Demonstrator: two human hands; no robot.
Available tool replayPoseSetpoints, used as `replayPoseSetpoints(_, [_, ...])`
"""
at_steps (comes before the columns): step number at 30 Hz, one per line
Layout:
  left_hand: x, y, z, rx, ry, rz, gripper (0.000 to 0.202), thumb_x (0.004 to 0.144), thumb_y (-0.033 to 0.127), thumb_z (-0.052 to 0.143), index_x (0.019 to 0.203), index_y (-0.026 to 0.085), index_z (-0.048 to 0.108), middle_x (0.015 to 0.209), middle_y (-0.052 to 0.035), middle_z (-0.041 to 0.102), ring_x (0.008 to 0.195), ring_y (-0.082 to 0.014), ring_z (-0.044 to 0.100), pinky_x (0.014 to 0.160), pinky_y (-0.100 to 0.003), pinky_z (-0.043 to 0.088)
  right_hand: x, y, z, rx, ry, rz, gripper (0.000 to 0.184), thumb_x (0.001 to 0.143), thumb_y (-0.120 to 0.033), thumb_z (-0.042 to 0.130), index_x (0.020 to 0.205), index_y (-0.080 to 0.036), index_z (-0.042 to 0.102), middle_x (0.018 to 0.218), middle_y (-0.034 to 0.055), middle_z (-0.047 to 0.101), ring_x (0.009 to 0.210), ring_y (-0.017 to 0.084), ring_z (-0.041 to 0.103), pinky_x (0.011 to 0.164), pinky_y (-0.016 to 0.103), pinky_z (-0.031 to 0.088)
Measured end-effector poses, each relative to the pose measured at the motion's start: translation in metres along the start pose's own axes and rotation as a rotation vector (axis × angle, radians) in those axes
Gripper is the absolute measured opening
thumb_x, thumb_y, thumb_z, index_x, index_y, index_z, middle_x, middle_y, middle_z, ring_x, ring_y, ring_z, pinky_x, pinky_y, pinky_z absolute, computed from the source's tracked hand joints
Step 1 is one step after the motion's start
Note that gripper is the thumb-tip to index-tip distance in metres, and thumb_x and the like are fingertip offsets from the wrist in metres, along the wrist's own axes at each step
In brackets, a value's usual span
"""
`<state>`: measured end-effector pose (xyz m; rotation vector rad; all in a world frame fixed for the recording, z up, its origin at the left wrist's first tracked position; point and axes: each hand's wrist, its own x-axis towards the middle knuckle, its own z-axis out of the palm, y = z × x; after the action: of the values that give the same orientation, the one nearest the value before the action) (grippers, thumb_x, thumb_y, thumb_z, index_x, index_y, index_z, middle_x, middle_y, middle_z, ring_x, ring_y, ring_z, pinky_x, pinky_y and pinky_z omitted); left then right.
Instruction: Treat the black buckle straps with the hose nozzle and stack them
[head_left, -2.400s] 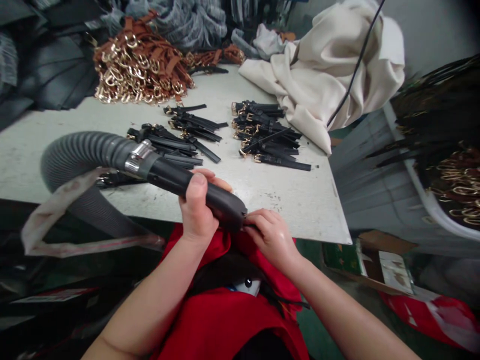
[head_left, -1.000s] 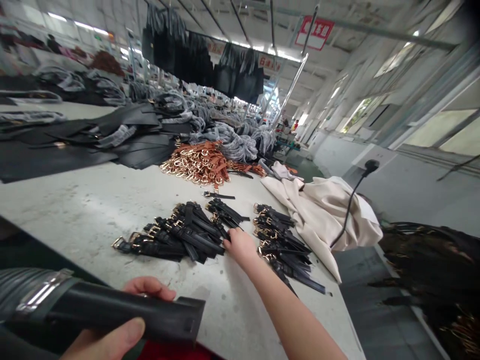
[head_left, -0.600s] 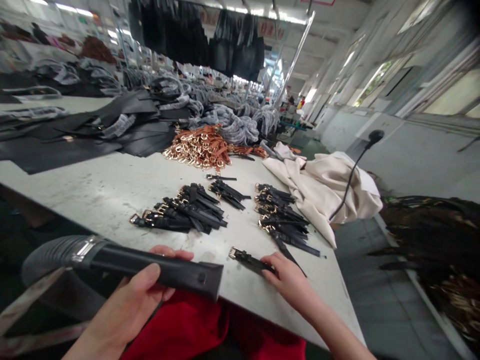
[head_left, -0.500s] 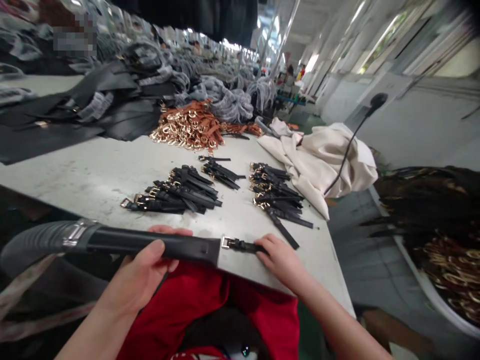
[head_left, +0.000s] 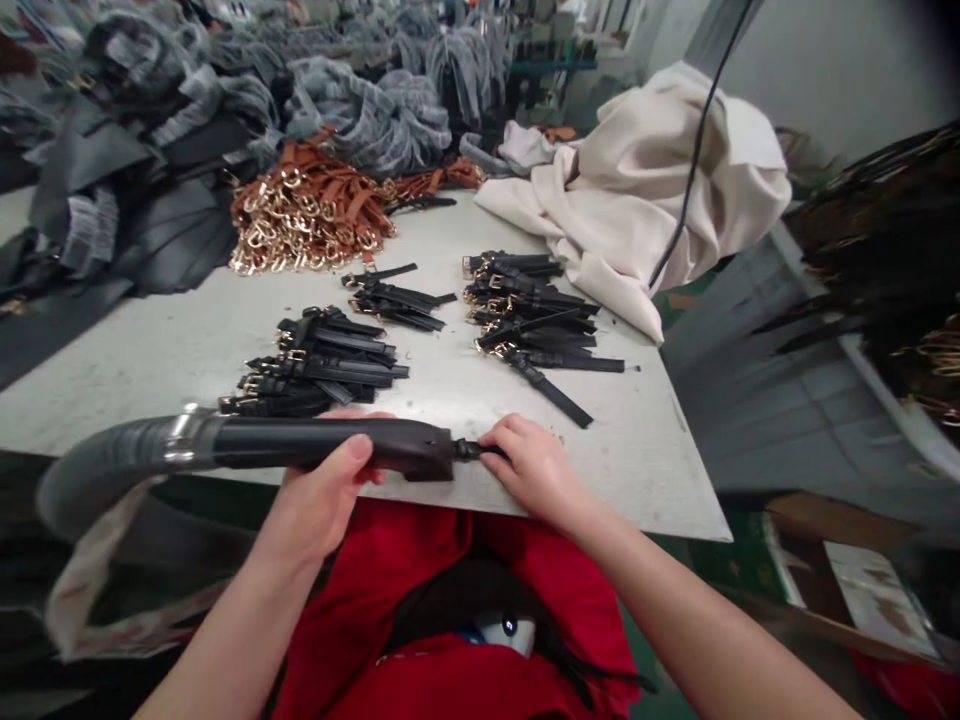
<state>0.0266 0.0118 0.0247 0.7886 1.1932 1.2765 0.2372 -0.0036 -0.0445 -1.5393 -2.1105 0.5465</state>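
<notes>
My left hand (head_left: pixel 330 475) is wrapped round a black hose nozzle (head_left: pixel 285 441), a rigid tube clamped to a ribbed grey hose (head_left: pixel 120 455). Pinched in my right hand (head_left: pixel 529 460) is a small black buckle strap (head_left: pixel 469 450), level with the nozzle's flat mouth. Its buckle end is hidden at or inside the mouth; I cannot tell which. Beyond my hands lie bundles of black buckle straps: one at left (head_left: pixel 322 365), a smaller one in the middle (head_left: pixel 401 303), and one at right (head_left: pixel 532 300).
Brown straps with gold clasps (head_left: pixel 307 215) are heaped farther back on the white table (head_left: pixel 435 390). Grey-black pieces (head_left: pixel 165 220) lie at left. Cream cloth (head_left: pixel 637 180) covers the back right corner, a black cable (head_left: pixel 694 170) hanging over it. A grey bin (head_left: pixel 780 370) stands at right.
The strap's silver buckle, visible in front of the nozzle before, is now out of sight at its mouth. My right hand is closer to the nozzle. The view has tilted downward.
</notes>
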Motion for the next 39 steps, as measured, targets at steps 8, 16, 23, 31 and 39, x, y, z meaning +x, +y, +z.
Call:
replayPoseSetpoints(8, [-0.002,0.005,0.005,0.152,-0.216,0.079,0.027,0.058,0.025,0.081,0.078,0.019,0.063,0.086,-0.0036,0.073,0.056,-0.0129,0.059,0.048,-0.023,0.047,0.0,-0.003,-0.004,0.004,-0.005,0.004,0.012,0.088,-0.019,0.058,0.095,-0.018,0.068,0.093,0.0073,0.064,0.089,0.021,0.06,0.08,0.035,0.046])
replayPoseSetpoints(16, [-0.003,0.004,0.011,0.189,-0.299,0.1,0.027,0.06,0.022,0.082,0.08,0.019,0.066,0.089,-0.0056,0.072,0.07,-0.0172,0.063,0.053,-0.024,0.048,0.0,-0.002,-0.002,0.0,-0.004,0.011,0.013,0.087,-0.019,0.056,0.094,-0.019,0.067,0.093,0.0077,0.063,0.088,0.021,0.059,0.079,0.035,0.046])
replayPoseSetpoints(23, [-0.008,0.023,-0.035,0.053,-0.017,0.107,0.026,0.059,0.027,0.084,0.081,0.023,0.069,0.087,-0.001,0.074,0.072,-0.0174,0.062,0.049,-0.022,0.047,0.004,-0.01,-0.006,-0.098,-0.019,-0.024,0.038,0.082,-0.033,0.065,0.118,-0.02,0.064,0.101,0.0106,0.063,0.094,0.026,0.056,0.085,0.04,0.043])
replayPoseSetpoints(31, [-0.02,0.02,-0.048,0.05,-0.057,0.035,0.03,0.055,0.035,0.085,0.078,0.023,0.071,0.087,-0.0052,0.072,0.069,-0.0187,0.059,0.049,-0.024,0.046,0.017,-0.01,0.0,-0.012,-0.068,-0.07,0.03,0.083,-0.022,0.059,0.111,-0.022,0.068,0.098,0.0074,0.063,0.093,0.022,0.057,0.085,0.037,0.042])
replayPoseSetpoints(39, [-0.018,0.016,-0.049,0.047,-0.049,0.075,0.03,0.053,0.03,0.086,0.074,0.018,0.069,0.084,-0.0075,0.072,0.072,-0.019,0.061,0.047,-0.021,0.047,0.012,-0.014,0.002,-0.058,-0.009,-0.047,0.023,0.077,-0.023,0.057,0.097,-0.017,0.065,0.096,0.0086,0.062,0.092,0.024,0.056,0.084,0.038,0.043])
